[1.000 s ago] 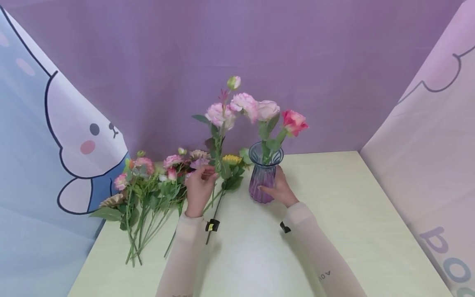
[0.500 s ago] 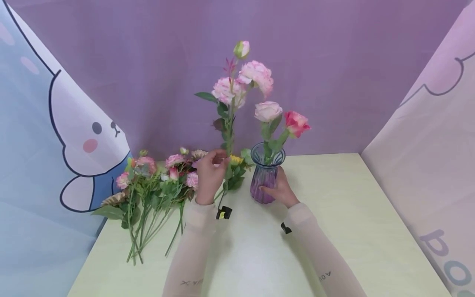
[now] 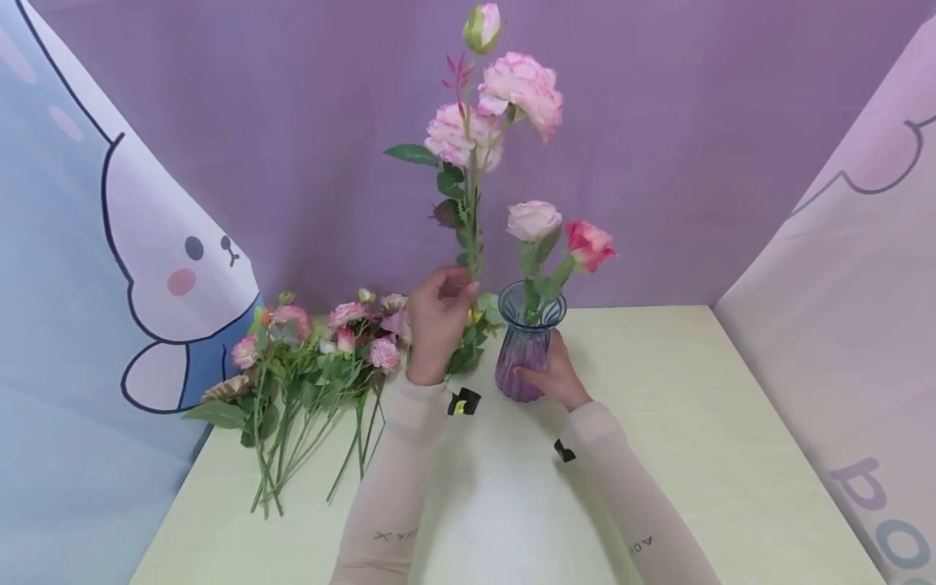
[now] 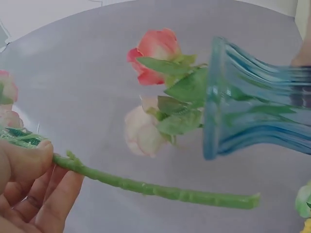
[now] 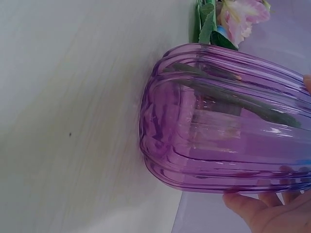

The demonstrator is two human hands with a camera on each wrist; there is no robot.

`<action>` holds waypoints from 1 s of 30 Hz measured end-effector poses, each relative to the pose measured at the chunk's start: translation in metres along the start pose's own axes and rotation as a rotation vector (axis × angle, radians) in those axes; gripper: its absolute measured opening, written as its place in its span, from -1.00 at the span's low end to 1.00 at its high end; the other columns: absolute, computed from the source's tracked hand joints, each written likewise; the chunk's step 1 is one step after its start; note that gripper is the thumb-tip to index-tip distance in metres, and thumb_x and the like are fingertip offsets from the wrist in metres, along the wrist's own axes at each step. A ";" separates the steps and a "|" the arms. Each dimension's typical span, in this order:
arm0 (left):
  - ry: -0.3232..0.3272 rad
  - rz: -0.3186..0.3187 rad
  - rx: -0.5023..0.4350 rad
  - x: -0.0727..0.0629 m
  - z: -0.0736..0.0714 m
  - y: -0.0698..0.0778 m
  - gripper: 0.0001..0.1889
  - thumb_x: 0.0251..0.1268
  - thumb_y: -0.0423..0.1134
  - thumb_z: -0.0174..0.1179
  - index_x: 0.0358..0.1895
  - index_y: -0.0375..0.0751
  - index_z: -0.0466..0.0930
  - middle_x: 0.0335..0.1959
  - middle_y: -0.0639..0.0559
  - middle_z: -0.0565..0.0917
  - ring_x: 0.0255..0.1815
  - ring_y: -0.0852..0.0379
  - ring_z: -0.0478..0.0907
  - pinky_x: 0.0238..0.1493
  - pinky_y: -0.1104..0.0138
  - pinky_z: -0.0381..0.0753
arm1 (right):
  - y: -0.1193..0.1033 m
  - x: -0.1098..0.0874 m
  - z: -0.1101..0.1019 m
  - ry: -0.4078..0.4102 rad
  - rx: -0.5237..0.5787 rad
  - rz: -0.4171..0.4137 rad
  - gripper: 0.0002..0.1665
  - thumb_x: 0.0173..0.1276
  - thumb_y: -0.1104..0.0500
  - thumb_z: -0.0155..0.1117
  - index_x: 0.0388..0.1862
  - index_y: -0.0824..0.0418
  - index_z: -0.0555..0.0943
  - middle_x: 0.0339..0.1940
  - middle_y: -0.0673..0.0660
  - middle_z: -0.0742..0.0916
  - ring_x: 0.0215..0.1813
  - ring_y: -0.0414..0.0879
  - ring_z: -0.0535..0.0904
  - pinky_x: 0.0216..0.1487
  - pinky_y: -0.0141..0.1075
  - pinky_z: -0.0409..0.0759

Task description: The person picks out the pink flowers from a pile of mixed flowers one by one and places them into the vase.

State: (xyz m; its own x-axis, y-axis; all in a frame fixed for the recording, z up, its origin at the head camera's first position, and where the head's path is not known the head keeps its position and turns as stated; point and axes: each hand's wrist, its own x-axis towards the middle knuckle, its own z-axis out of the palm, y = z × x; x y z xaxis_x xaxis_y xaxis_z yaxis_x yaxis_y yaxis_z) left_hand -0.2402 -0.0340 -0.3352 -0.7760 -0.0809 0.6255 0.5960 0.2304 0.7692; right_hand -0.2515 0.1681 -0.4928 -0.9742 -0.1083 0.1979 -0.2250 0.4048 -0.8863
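My left hand [image 3: 441, 325] pinches the green stem [image 4: 160, 191] of a tall artificial flower spray between thumb and fingers. Two frilly pale-pink blooms [image 3: 522, 88] and a bud [image 3: 483, 28] top the spray, above and left of the vase. The cut end of the stem hangs free, apart from the vase rim, in the left wrist view. My right hand [image 3: 557, 375] grips the ribbed glass vase [image 3: 523, 357], blue at the rim and purple below, which stands upright on the table. A pale-pink rose [image 3: 535, 220] and a red-pink rose [image 3: 589, 245] stand in it.
Several artificial flowers [image 3: 314, 357] lie in a heap on the pale table [image 3: 658, 422] at the left. A yellow flower with leaves [image 3: 468, 349] lies behind my left hand. Purple cloth [image 3: 658, 146] hangs behind, with printed cloth on both sides.
My left hand has lifted the flower spray upward and a little to the right, off the table and closer to the vase. My right hand and the vase have stayed nearly still.
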 end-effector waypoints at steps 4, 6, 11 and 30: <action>-0.001 0.036 -0.023 0.005 0.005 0.006 -0.86 0.12 -0.42 0.30 -0.24 -0.40 0.63 -0.33 -0.24 0.68 -0.36 -0.10 0.63 -0.24 0.16 0.63 | 0.000 -0.001 0.000 0.000 0.004 -0.015 0.24 0.03 0.20 0.45 0.47 0.35 -0.19 0.44 0.42 0.11 0.46 0.28 0.00 0.43 0.12 0.00; -0.010 0.038 -0.030 0.007 0.007 0.009 -0.85 0.12 -0.43 0.29 -0.23 -0.40 0.63 -0.31 -0.24 0.68 -0.35 -0.10 0.62 -0.22 0.18 0.63 | 0.001 -0.001 -0.001 -0.002 0.010 -0.024 0.24 0.04 0.20 0.45 0.47 0.34 -0.20 0.44 0.41 0.10 0.47 0.28 -0.01 0.43 0.14 -0.01; -0.029 0.056 -0.030 0.013 0.012 0.012 -0.83 0.10 -0.45 0.29 -0.22 -0.42 0.63 -0.30 -0.24 0.68 -0.34 -0.09 0.63 -0.23 0.21 0.63 | 0.002 -0.001 -0.001 0.000 0.015 -0.009 0.23 0.05 0.21 0.44 0.48 0.31 -0.19 0.44 0.39 0.11 0.47 0.26 0.00 0.43 0.12 -0.01; 0.009 0.052 -0.180 0.015 0.032 0.037 -0.86 0.15 -0.50 0.22 -0.22 -0.48 0.57 -0.33 -0.31 0.65 -0.35 -0.10 0.60 -0.46 0.39 0.59 | 0.001 0.000 0.002 0.002 0.012 -0.035 0.22 0.02 0.27 0.44 0.47 0.35 -0.17 0.44 0.42 0.11 0.46 0.26 0.02 0.44 0.08 -0.01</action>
State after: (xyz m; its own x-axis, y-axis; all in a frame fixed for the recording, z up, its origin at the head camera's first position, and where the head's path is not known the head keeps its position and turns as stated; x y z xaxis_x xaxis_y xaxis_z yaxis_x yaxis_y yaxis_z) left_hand -0.2363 0.0040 -0.3013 -0.7416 -0.0824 0.6658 0.6634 0.0574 0.7460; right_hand -0.2523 0.1668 -0.4949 -0.9658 -0.1208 0.2296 -0.2589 0.3902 -0.8836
